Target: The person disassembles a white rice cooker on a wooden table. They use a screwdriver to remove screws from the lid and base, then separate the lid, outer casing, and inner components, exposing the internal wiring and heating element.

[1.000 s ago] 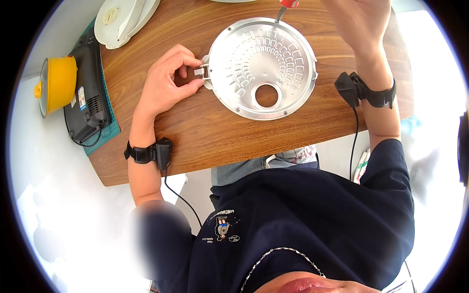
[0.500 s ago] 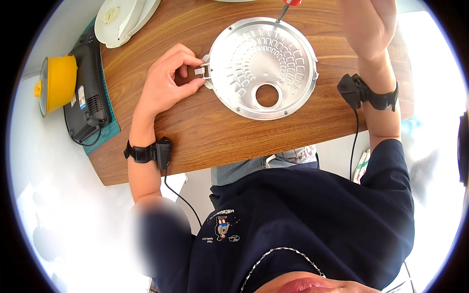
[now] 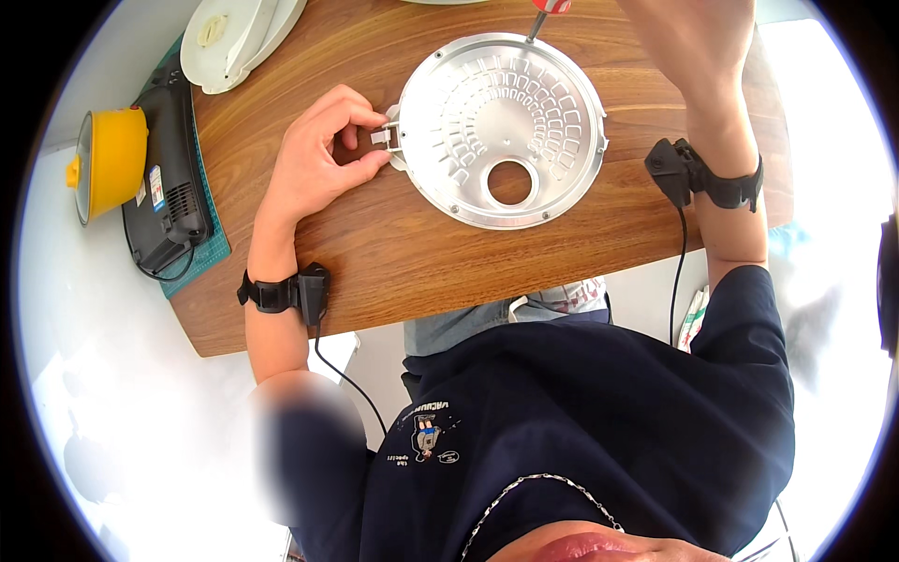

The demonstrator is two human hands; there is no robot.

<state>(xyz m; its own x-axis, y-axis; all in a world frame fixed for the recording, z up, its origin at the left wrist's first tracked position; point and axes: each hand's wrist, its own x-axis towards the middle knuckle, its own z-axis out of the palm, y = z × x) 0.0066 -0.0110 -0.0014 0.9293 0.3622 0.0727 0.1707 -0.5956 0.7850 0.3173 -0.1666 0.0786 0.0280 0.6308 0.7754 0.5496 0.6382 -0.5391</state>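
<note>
A round silver metal cover (image 3: pixel 507 124) with raised patterns and one round hole lies on the wooden table. My left hand (image 3: pixel 330 150) pinches it at the left rim, thumb and fingers around a small metal hinge bracket (image 3: pixel 382 138). A screwdriver (image 3: pixel 551 6) with a red handle stands tilted, its shaft tip at the cover's far rim; the top of the handle is cut off. My right hand (image 3: pixel 698 42) reaches beyond the top edge toward that handle. Its fingers are out of the picture, but the screwdriver's tilted stance and the hand's reach suggest a hold on it. Small screws sit around the rim.
On the left, a yellow round container (image 3: pixel 117 155) sits beside a black device (image 3: pixel 173 201) with a cable, on a green cutting mat (image 3: pixel 220 244). A white plastic part (image 3: pixel 234 47) lies at the far left of the wooden table (image 3: pixel 375 272). Cables hang from both wrist straps.
My right hand and the red screwdriver handle have shifted slightly left and down. The cover has moved a few pixels left along with the fingertips of my left hand, which still grips the bracket.
</note>
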